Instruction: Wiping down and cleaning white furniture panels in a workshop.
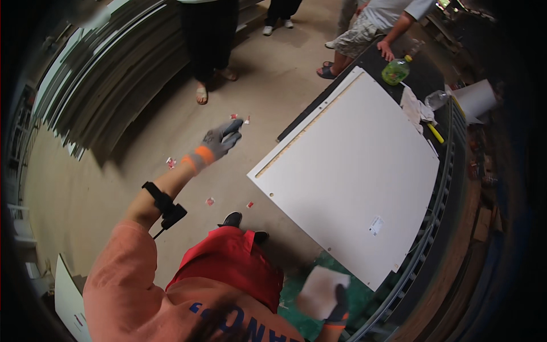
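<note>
sheet aslant, long axis unclear

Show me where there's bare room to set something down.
Bare: the middle of the white panel, between the groove along its left edge and the small label; the floor between the left hand and the panel's left corner. Crowded: the bench along the panel's upper right, with a green bottle, crumpled cloth and yellow handle.

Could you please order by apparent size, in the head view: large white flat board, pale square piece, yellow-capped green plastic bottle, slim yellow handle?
1. Large white flat board
2. Pale square piece, edges blurred
3. Yellow-capped green plastic bottle
4. Slim yellow handle
</note>
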`<state>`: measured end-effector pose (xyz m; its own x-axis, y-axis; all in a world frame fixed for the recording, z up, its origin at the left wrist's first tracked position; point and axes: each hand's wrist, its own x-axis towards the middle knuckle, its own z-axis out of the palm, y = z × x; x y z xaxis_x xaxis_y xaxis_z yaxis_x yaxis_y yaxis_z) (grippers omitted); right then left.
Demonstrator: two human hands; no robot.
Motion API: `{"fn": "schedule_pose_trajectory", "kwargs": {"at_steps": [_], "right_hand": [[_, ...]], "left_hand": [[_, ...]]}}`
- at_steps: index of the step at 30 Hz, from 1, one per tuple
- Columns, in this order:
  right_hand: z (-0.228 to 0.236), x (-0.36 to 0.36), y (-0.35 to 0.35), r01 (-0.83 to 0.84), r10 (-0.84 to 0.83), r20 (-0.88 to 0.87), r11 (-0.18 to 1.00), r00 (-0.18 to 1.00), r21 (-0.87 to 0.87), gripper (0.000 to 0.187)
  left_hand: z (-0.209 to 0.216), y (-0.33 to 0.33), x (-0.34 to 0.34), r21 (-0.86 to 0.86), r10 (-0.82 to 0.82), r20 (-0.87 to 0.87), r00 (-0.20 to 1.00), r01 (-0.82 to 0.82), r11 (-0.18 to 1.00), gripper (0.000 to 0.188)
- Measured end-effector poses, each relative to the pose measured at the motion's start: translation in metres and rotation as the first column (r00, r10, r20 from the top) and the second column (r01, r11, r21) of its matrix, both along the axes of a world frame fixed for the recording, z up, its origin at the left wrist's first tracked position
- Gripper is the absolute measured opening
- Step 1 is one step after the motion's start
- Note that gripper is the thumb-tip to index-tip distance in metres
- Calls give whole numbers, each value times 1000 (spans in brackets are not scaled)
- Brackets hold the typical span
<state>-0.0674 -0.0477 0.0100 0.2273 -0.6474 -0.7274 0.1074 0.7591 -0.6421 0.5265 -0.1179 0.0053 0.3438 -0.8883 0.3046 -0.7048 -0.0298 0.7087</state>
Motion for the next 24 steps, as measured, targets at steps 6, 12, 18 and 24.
{"fn": "schedule_pose_trajectory", "kwargs": {"at_steps": [6, 12, 18, 24], "right_hand": [[53, 98, -69, -473, -78, -666, 644, 742, -602, 63], [17, 357, -63, -891, -39, -891, 12, 452, -453, 63], [15, 345, -71, -880, -112, -885, 107, 451, -462, 69], [9, 92, -72, -333, -668, -712, 736, -217, -589, 41]], "left_hand": [[-33, 51, -46, -10, 59, -975, -214, 308, 951, 71], [-19, 41, -57, -115, 17, -954, -298, 419, 901, 72], [-29, 35, -39, -126, 67, -915, -398, 439, 890, 86], [2, 4, -63, -29, 136, -961, -242, 575, 818, 80]]}}
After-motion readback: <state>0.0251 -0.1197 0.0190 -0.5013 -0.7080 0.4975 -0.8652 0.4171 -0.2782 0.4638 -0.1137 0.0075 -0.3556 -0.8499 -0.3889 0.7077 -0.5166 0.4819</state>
